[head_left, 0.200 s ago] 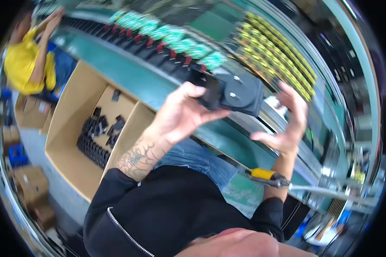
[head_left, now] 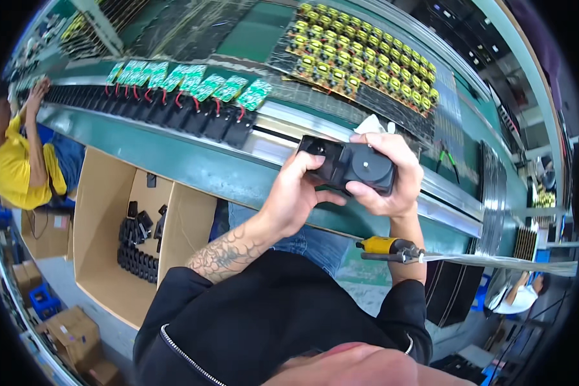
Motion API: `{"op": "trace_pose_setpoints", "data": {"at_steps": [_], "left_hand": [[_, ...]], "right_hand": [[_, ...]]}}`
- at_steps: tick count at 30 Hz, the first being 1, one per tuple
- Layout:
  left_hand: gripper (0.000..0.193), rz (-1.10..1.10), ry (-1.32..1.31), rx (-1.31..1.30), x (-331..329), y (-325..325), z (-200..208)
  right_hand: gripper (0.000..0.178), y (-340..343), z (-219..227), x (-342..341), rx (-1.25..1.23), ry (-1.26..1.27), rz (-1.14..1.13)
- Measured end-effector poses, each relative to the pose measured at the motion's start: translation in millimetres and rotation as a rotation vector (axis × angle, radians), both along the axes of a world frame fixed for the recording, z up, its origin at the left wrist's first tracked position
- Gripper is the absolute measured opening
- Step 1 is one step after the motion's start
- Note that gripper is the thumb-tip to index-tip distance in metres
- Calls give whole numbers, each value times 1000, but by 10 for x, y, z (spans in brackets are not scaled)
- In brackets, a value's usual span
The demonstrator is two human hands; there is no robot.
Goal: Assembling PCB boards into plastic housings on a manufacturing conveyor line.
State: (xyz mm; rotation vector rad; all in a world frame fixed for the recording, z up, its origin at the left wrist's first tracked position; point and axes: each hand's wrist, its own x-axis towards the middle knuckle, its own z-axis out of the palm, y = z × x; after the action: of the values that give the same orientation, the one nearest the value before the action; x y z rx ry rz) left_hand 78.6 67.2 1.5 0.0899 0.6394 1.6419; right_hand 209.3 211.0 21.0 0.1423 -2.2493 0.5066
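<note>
A black plastic housing [head_left: 371, 168], with a round disc on one end and a squarish recess in the other, is held above the bench edge between both hands. My left hand [head_left: 296, 190] grips its left end, thumb on the recessed part. My right hand [head_left: 395, 177] is closed round the right end, with fingers and thumb on the disc section. Beyond my left hand runs a row of black cases [head_left: 202, 122], with green circuit boards [head_left: 220, 86] joined to them by red wires.
Boards with yellow-topped components [head_left: 367, 58] lie on the far bench. At left stands an open carton [head_left: 100, 219] holding black parts [head_left: 137, 260]. A yellow-and-black tool [head_left: 386, 246] hangs by my right forearm. Green-handled pliers [head_left: 445, 157] lie at right. A person in yellow [head_left: 19, 167] sits far left.
My right hand, open and apart from the housing before, has closed on its right end. My left hand still holds the other end. The whole view has turned somewhat.
</note>
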Motion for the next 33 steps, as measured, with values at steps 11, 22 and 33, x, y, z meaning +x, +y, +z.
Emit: {"op": "trace_pose_setpoints", "data": {"at_steps": [11,22,33], "left_hand": [[50,18,1119,-67,-502,690,-84],[59,-780,2442,-326,-222,1231,380],[77,226,2045,164,-408,313,-323]], "right_hand": [[57,270,389,643,-826,-49,-563],[47,406,152,120,-399,-1153,-656],[47,401,190,769,-481,-966,-857]]}}
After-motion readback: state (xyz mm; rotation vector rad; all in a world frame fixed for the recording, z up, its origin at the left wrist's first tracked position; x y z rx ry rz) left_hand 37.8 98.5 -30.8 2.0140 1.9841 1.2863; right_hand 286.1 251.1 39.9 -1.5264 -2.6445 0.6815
